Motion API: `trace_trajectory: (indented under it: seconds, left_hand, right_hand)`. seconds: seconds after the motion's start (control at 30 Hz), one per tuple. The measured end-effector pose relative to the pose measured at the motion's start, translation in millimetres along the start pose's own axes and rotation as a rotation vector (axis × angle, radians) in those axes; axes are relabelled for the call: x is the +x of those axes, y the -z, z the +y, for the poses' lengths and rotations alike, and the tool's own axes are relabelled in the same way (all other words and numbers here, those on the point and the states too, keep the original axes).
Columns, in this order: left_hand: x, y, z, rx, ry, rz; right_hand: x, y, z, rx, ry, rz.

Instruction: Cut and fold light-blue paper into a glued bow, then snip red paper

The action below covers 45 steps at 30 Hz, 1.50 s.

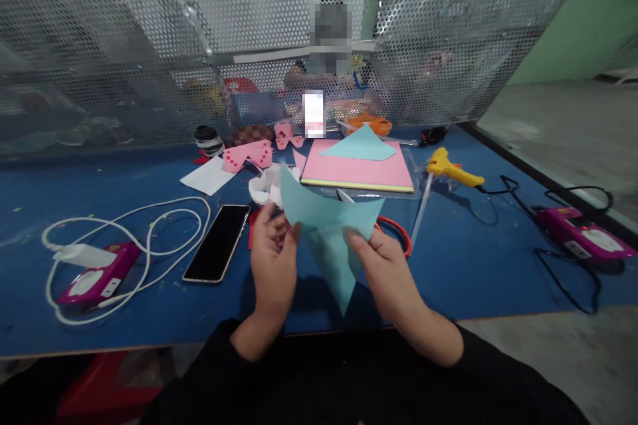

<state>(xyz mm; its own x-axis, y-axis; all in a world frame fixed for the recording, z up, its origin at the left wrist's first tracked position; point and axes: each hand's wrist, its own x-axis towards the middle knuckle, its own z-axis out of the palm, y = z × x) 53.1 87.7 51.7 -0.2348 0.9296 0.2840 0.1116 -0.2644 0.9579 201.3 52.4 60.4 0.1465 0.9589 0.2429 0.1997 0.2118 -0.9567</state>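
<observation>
A folded sheet of light blue paper [331,212] is held up over the blue table, its lower point hanging down. My right hand [391,272] pinches it at the right, thumb on the near face. At the paper's left edge is my left hand [273,259], with loosely curled fingers apart and the thumb by the edge; whether it touches is unclear. Scissors with red handles [403,234] lie partly hidden behind the paper. Beyond them, a second light blue piece of paper [361,145] rests on a stack of pink paper [359,171].
On the left are a phone [218,244] and a purple power strip [122,267] with a looped white cable. Pink cut-outs [248,156] and white paper [210,176] lie farther back. A yellow glue gun [454,169] and another purple strip [581,234] stand right. Perforated metal rises behind.
</observation>
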Motion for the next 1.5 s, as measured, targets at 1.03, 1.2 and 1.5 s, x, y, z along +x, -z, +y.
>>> trace_trajectory:
  seconds: [1.03, 1.2, 1.5]
  left_hand:
    - [8.4, 84.2, 23.1, 0.632, -0.71, -0.358]
    - [6.3, 81.4, 24.9, 0.598, -0.721, -0.346]
    - [4.1, 72.6, 28.7, 0.616, -0.69, -0.39]
  right_hand:
    - [50.1, 52.3, 19.0, -1.203, 0.054, -0.294]
    - [98.0, 61.4, 21.3, -1.22, -0.061, -0.174]
    - [122.6, 71.9, 9.1, -1.038, -0.002, -0.107]
